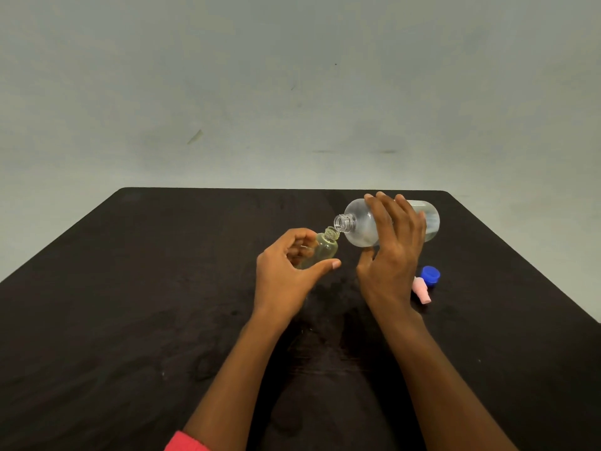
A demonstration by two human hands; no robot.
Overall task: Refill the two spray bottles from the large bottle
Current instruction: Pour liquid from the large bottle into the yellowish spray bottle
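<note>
Mid table (pixel 130 288), left hand (pixel 286 275) grips spray bottle (pixel 321 250), right hand (pixel 393 255) large bottle (pixel 359 227).

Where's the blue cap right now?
In the head view, the blue cap lies on the table, right of the right hand, beside the pink spray head.

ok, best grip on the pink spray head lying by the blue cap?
Probably from above: pinch the pink plastic spray head across its long sides at the near end. It lies on its side and the blue plastic cap crowds its far end.
</note>
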